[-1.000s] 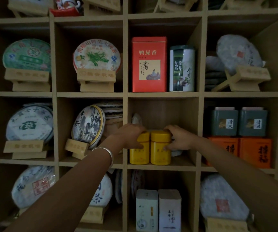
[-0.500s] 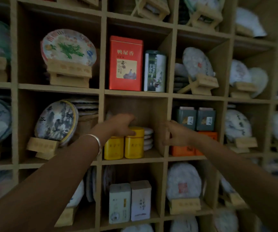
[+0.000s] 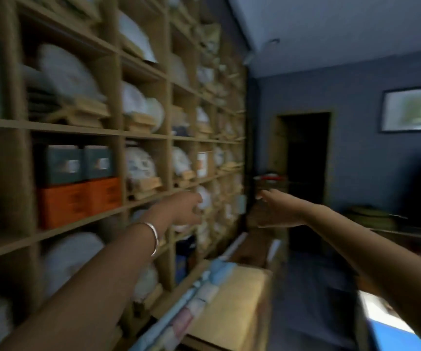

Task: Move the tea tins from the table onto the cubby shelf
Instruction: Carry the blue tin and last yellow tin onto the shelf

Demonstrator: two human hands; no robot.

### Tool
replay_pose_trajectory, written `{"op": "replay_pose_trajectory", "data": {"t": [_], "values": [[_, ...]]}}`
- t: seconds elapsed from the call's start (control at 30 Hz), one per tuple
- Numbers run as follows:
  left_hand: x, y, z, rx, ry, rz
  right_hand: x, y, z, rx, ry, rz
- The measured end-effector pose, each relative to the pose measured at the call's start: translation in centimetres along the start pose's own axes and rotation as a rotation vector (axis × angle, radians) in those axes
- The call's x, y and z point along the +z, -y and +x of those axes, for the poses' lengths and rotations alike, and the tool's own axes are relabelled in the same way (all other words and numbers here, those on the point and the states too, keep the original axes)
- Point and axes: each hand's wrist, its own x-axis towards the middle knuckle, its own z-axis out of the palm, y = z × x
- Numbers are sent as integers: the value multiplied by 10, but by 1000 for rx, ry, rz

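Observation:
The view is blurred by motion. The wooden cubby shelf (image 3: 118, 133) fills the left half and runs away to the right. My left hand (image 3: 184, 209), with a silver bangle on its wrist, hangs in front of the shelf with loosely curled fingers and holds nothing. My right hand (image 3: 277, 211) reaches out over the aisle, fingers spread and empty. The two yellow tea tins are out of view. Two dark green tins (image 3: 77, 162) stand on two orange boxes (image 3: 83, 201) in a cubby at the left.
Round wrapped tea cakes on wooden stands (image 3: 138, 163) fill many cubbies. A low wooden counter (image 3: 229, 300) with a row of small packets runs along the foot of the shelf. A dark doorway (image 3: 305, 178) and a framed picture (image 3: 412, 110) mark the blue-grey wall.
Both hands have let go of the yellow tins and drawn back from the cubby. My head has turned sharply right, so the shelf slid left and the room came into view.

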Motion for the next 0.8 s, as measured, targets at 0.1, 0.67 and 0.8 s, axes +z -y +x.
{"op": "replay_pose_trajectory", "data": {"t": [0.1,0.67,0.8], "values": [[31,-104,47,168,51,-55,-24,-90,-92,265,-8,-32],[108,-673,97,734,311,-336,-126,-380,-539,1052,67,-190],[123,-758,103,783,356,-384,-126,-432,-583,1085,98,-164]]}}
